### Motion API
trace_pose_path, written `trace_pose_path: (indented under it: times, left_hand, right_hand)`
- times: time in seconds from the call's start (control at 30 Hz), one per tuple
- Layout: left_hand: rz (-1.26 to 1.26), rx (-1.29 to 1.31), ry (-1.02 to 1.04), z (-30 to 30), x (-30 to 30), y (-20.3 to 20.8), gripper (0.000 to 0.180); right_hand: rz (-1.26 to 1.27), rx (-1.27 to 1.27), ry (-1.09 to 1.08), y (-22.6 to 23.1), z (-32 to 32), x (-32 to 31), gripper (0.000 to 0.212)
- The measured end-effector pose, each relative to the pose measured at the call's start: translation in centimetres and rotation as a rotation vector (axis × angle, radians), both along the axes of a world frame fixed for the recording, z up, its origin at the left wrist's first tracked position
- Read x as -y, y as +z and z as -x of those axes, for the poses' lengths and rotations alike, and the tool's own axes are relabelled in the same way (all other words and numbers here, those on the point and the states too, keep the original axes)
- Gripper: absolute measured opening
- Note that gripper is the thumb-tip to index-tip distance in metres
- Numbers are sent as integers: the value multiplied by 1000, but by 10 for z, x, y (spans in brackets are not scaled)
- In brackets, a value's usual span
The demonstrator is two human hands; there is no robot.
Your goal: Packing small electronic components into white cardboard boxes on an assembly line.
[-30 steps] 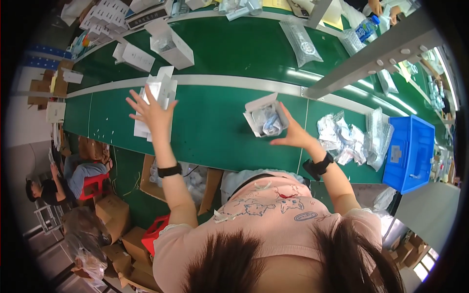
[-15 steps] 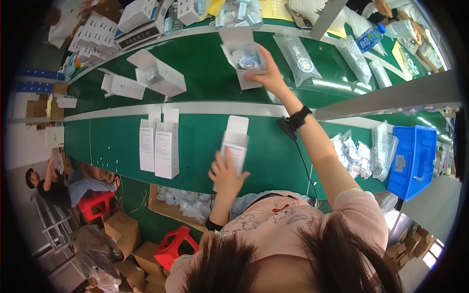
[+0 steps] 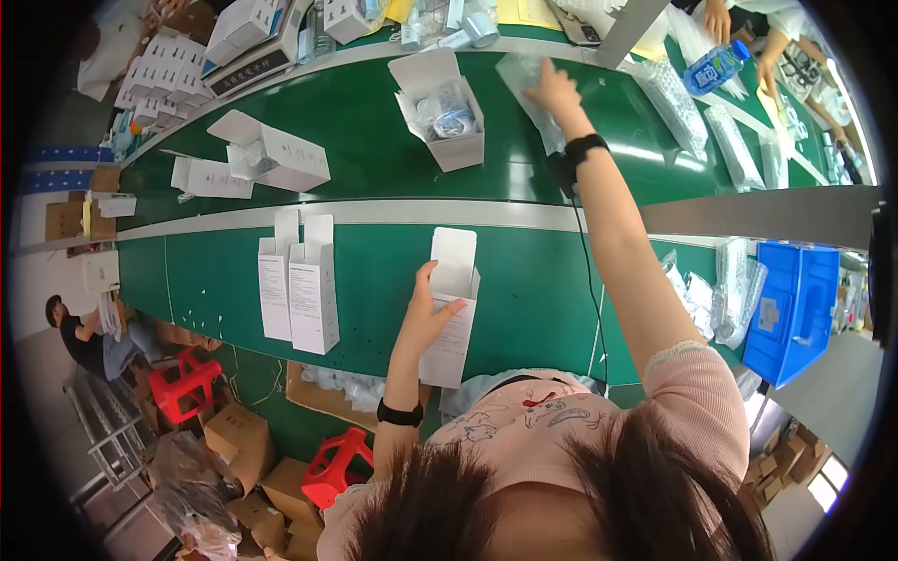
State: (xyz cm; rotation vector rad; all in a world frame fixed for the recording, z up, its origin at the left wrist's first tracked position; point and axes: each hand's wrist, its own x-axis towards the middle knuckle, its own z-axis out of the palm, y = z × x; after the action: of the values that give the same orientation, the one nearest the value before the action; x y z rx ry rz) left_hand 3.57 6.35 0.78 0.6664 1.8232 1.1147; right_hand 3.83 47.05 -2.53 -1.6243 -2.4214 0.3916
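My left hand [image 3: 431, 320] lies against a white carton [image 3: 455, 341] with its top flap up, on the near green surface. Its thumb and fingers are spread over the carton's face. Across the metal rail, my right hand [image 3: 558, 96] reaches over a clear bubble-wrap pouch [image 3: 527, 86], fingers stretched out at its edge. Part of the pouch is hidden under the hand. Left of it stands an opened white box [image 3: 458, 152] holding a bagged item with a coiled pale cable. Two more white cartons [image 3: 313, 297] with raised flaps stand on my left.
Further left on the far strip are opened white boxes [image 3: 297, 161]. Bubble-wrap pouches [image 3: 675, 117] and a blue-labelled bottle [image 3: 717, 67] are at the far right. A blue bin [image 3: 790, 313] sits right, near a slanting metal post [image 3: 767, 213]. Other people's hands work beyond.
My right hand has let go of the opened box and moved right to the pouch. Boxes and pouch on the far strip have shifted left. My left hand has risen slightly along the carton.
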Motion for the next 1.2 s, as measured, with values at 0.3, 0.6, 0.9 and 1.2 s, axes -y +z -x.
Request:
trace_pose_path:
  times: [0.3,0.6,0.9,1.2]
  left_hand:
    - [-261,-461,28,-18,-9,20,86]
    - [-345,-653,128,-117,-40,52,82]
    - [-757,-716,164,-176,-50,40,80]
    - [-581,-750,203,-175,-38,21,81]
  right_hand:
    - [780,-1430,176,72,-75,90,66]
    - [238,-1478,-29,130,-174,247,59]
    - [-80,-1054,181,129,-251,269,54]
    - [-173,-466,218,65,-395,198,41]
